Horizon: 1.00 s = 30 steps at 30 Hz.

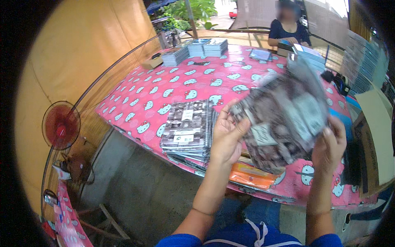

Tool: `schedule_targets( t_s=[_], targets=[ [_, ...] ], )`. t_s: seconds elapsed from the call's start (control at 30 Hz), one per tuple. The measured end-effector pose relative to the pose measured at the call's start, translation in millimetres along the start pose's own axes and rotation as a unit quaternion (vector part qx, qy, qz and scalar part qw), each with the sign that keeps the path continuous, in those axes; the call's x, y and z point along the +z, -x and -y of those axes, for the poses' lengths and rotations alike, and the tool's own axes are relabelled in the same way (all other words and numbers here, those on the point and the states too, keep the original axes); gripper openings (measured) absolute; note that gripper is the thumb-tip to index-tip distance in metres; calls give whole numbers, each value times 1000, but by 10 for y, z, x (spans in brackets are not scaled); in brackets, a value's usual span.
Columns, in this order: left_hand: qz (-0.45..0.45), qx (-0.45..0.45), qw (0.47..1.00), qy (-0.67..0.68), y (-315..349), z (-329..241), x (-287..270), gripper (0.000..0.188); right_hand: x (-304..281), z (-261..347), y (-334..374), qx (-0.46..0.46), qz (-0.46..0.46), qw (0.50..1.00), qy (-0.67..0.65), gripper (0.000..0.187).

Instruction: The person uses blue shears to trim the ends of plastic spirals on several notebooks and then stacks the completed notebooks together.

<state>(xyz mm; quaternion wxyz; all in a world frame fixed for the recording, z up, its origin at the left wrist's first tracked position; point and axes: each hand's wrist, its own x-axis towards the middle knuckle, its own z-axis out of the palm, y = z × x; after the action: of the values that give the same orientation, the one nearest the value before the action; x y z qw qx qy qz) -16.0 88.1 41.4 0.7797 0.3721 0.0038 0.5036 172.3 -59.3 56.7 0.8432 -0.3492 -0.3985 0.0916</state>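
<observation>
Sleeving, seemingly, a patterned notebook (273, 123), the fingers of left hand (227, 138) and right hand (330, 145) grasp opposite edges, notebook stack (186, 123) at nine o'clock, the next move likely needing squared plastic (303, 74).

A hand could pass over the pink table (201, 84) between the notebook pile (185, 125) and back stacks (195, 51). Pile blocked left of the left hand (228, 138); orange packet (253, 178) sat low between forearms; cardboard box (372, 150) limited room rightward.

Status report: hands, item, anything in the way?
Left hand gripping grey patterned item; right hand at its right edge, grip unclear. Item raised, blurred. Orange package partly behind it.
</observation>
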Motion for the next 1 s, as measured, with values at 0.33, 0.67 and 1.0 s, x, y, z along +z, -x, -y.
schedule_targets(
  t_s=[0.33,0.67,1.0],
  targets=[
    [98,101,875,-463,412,-325,366,35,-655,-484,1123,154,78,935,309,32],
    [-105,134,876,-451,552,29,-145,66,-656,-496,1365,196,219,855,427,44],
    [-130,31,898,-419,677,155,-411,78,-1186,-150,599,168,141,866,450,73]
  ],
)
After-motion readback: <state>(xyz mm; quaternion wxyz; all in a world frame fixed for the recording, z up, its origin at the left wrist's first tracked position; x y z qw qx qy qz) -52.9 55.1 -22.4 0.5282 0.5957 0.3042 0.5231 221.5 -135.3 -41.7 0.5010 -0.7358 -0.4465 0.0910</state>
